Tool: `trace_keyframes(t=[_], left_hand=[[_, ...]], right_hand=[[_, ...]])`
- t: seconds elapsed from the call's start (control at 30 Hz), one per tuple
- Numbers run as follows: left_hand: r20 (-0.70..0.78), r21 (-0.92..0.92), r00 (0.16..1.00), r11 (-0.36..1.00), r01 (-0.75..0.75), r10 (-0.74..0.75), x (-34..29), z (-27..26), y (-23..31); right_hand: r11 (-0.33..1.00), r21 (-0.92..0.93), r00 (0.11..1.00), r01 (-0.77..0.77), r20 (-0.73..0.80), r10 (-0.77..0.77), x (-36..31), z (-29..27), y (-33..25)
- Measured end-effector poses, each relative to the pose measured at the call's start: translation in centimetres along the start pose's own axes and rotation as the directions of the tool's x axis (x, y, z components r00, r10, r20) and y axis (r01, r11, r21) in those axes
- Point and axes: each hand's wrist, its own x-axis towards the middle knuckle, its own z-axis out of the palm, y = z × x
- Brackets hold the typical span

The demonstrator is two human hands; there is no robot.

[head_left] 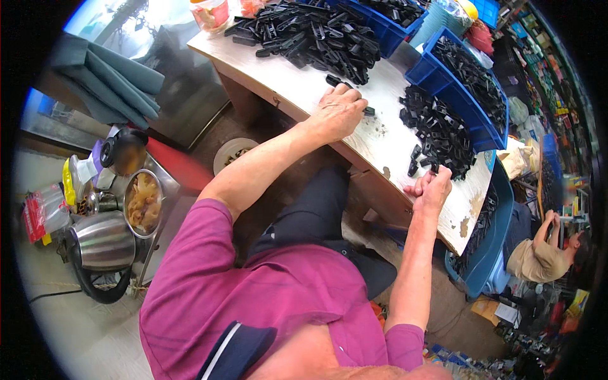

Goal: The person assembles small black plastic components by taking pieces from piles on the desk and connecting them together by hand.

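My left hand [339, 113] is closed over a long black plastic part on the white table [394, 144]; the part's dark ends show beyond my fingers. To the right, near the table's front edge, my right hand [432, 189] is pinched at the edge of a heap of small black plastic pieces [437, 123]. A dark bit shows at those fingertips, but its shape is too small to make out. Beyond my left hand lies a bigger pile of long black clip-like parts [316, 35].
Blue bins [437, 76] of black parts line the table's far right side. A teal tub [503, 209] stands beyond the right end. At left are a steel kettle [104, 244] and a bowl of food [144, 202]. Another person [541, 259] sits at far right.
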Motion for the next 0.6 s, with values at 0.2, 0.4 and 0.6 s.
trace_keyframes(t=[0.2,0.4,0.6], left_hand=[[-0.224,0.012,0.972,0.997,0.078,-0.073,-1.2,0.4,0.0],[-0.169,-0.461,0.961,0.879,0.119,-0.219,-0.9,-0.3,3.4],[0.085,-0.834,0.967,0.515,0.201,-0.239,-0.9,2.4,9.5]], right_hand=[[0.999,0.036,1.0,0.025,0.004,-0.025,-0.4,0.1,0.1],[0.999,0.04,0.998,0.029,-0.056,-0.027,-0.2,0.4,0.4],[0.996,0.074,0.998,0.052,-0.045,-0.048,-0.3,0.3,0.9]])
